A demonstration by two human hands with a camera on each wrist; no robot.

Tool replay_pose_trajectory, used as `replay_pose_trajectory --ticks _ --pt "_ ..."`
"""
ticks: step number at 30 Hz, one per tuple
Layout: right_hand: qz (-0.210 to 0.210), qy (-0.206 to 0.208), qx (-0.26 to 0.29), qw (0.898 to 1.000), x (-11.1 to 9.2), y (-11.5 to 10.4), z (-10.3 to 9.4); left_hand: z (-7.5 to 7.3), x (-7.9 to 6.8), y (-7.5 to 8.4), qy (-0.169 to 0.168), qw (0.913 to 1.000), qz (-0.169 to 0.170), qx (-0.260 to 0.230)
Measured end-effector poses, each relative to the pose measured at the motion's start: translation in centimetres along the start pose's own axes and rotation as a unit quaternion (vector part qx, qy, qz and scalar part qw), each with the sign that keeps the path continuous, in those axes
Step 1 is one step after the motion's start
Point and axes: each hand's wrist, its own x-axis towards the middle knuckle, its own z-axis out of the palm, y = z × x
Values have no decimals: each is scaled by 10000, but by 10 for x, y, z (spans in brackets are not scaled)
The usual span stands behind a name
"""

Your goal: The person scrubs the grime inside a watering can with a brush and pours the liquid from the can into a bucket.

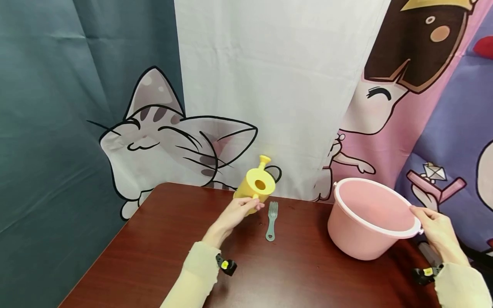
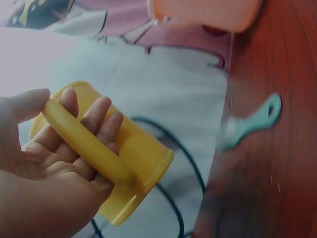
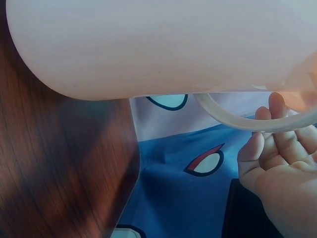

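A yellow toy watering can is near the table's back edge, its spout pointing away. My left hand holds it by the handle; in the left wrist view, the fingers curl round that yellow handle. Just right of the can lies a grey-green toy fork, tines toward the back. On the right side of the table stands a pink bucket, open at the top. My right hand grips its right rim, and the bucket's pale carrying handle passes by those fingers in the right wrist view.
The dark reddish-brown table ends at a back edge just behind the can and fork. Printed curtains hang directly behind it. A dark object shows below my right hand, beyond the table's edge.
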Motion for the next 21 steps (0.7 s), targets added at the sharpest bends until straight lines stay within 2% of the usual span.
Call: replay_pose_trajectory --ticks 2,6,9,14,21 --pt "-42 -14 39 10000 1 -1 -1 -15 -7 -4 79 9999 -74 -37" --pt "-15 -57 116 9999 2 -2 -2 -40 -27 5 219 9991 -353 -125" --pt "33 -34 114 9999 1 -1 -2 -58 -36 4 313 9978 -543 -192" --pt "71 -15 15 10000 0 -1 -1 -83 -43 -20 631 9959 -645 -105" --pt "-17 7 -258 9997 1 -1 -3 -105 -60 -34 883 9930 -747 -240"
